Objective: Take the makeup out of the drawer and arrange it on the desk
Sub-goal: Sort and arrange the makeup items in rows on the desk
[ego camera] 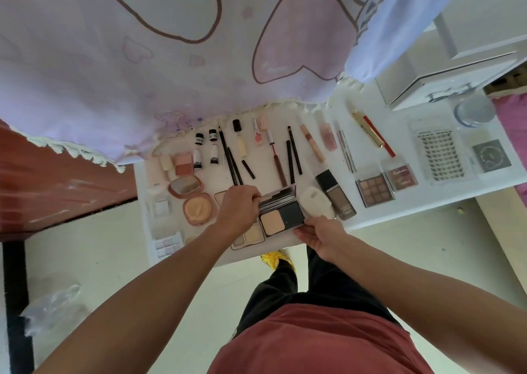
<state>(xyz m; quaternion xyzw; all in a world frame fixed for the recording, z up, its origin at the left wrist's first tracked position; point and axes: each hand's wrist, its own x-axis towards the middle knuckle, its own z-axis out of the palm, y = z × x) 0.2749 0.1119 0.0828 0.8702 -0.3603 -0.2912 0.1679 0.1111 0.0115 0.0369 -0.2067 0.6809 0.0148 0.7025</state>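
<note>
An open powder compact (281, 212) with a beige pan and a dark pan sits at the near edge of the white desk (399, 211). My left hand (238, 209) grips its left side near the hinge. My right hand (319, 235) holds its near right corner from below. Beneath my left hand lies a pale face palette (251, 236). Rows of makeup lie on the desk: pencils (232, 159), small tubes (198, 151), a foundation bottle (335, 195), a white sponge case (316, 202), a round open compact (196, 208) and eyeshadow palettes (375, 189).
A pink patterned curtain (171, 45) hangs over the desk's far side. A lash tray (437, 154), a grey square case (491, 155) and a clear jar (473, 110) lie at the right. A white drawer unit (445, 80) stands behind. A red-brown table (57, 179) is at the left.
</note>
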